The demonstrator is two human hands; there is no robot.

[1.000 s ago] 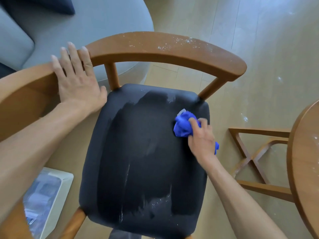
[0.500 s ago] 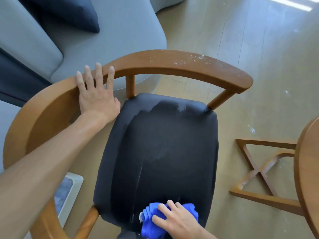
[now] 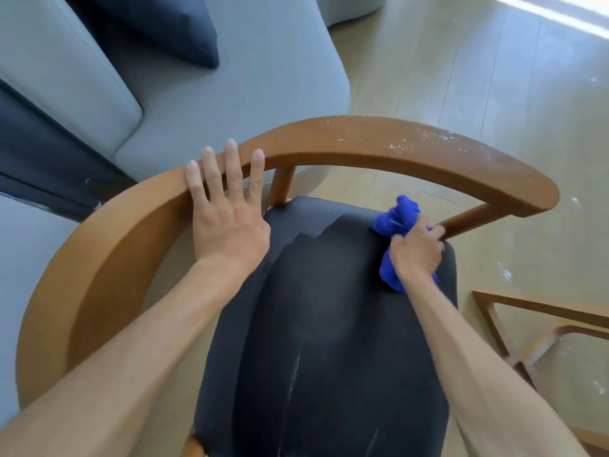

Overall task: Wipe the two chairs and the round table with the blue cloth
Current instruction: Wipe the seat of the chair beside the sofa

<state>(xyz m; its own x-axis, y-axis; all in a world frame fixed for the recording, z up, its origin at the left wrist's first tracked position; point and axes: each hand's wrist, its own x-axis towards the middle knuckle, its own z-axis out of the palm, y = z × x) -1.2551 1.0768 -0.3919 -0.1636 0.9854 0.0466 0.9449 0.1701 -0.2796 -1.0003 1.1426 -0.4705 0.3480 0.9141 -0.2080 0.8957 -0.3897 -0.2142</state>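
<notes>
Gripping the bunched blue cloth (image 3: 397, 222), your right hand (image 3: 416, 252) swept from the seat's front edge back to its far right corner, so the chair (image 3: 362, 143) rail's white specks remained unwiped.

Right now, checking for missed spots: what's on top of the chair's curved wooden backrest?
White specks dust the backrest toward its right end. The left hand lies flat on its left part, hiding the wood beneath.

the right hand (image 3: 416, 250) hides much of the blue cloth (image 3: 397, 217), perhaps half.
</notes>
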